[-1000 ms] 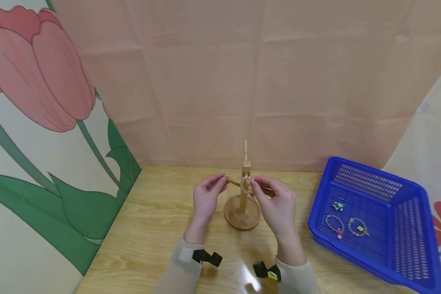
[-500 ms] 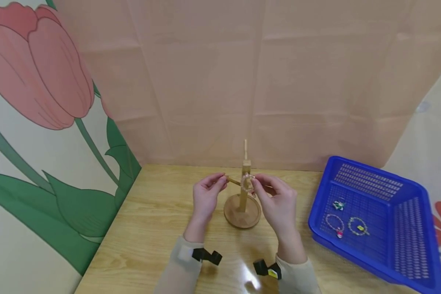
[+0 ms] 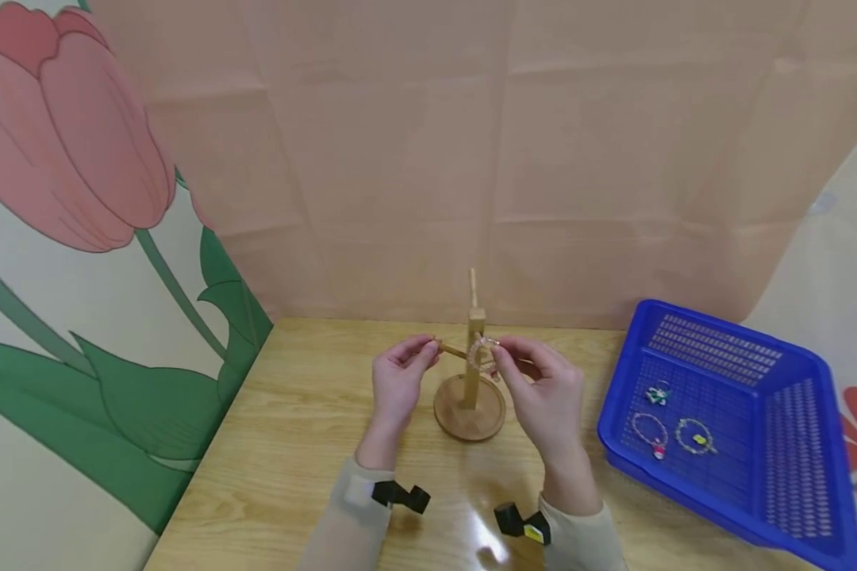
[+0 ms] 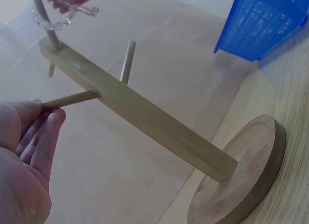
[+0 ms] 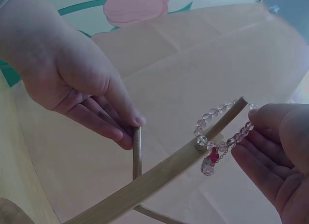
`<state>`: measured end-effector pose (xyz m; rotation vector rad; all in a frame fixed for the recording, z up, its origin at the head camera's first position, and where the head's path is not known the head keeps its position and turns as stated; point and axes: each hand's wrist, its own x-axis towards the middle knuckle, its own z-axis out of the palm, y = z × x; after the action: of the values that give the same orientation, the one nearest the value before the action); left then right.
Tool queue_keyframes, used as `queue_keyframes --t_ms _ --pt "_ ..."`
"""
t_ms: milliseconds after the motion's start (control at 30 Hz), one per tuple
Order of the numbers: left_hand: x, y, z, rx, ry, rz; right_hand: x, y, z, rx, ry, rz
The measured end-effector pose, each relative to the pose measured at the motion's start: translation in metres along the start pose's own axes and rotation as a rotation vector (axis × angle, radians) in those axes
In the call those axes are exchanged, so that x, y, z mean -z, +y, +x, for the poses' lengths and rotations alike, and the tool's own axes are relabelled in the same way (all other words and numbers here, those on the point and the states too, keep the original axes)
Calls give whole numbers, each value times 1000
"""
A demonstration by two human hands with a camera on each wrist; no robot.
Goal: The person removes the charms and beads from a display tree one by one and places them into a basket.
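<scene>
A wooden peg stand (image 3: 473,373) with a square post, several thin pegs and a round base (image 4: 260,156) stands upright on the table. My left hand (image 3: 400,381) pinches the tip of one side peg (image 4: 72,99) between thumb and fingers. With thumb and fingertips, my right hand (image 3: 546,388) pinches a clear pink beaded bracelet (image 5: 212,119). In the right wrist view the bracelet loops around the end of a peg (image 5: 234,113) near the post's top. A small charm with a red piece (image 5: 212,159) dangles from the beads.
A blue plastic basket (image 3: 617,388) stands to the right on the wooden table (image 3: 271,476). Inside lie a pink bracelet (image 3: 650,431), a yellowish bracelet (image 3: 694,436) and a small green-and-white piece (image 3: 658,393). A pinkish cloth (image 3: 386,159) hangs behind.
My right hand has shifted slightly to the right with the bracelet, which stays at the upper post. The left hand keeps its pinch on the side peg. The view has drifted a little.
</scene>
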<state>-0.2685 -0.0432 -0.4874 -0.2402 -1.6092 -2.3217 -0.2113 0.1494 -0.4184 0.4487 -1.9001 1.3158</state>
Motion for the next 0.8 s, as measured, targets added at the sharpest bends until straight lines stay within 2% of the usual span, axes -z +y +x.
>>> queue_keyframes --t_ms 367,800 --pt "0 -1 0 -7 10 -25 6 -5 0 16 -73 50" --pt "0 -1 1 3 14 -18 10 -4 0 41 -110 67"
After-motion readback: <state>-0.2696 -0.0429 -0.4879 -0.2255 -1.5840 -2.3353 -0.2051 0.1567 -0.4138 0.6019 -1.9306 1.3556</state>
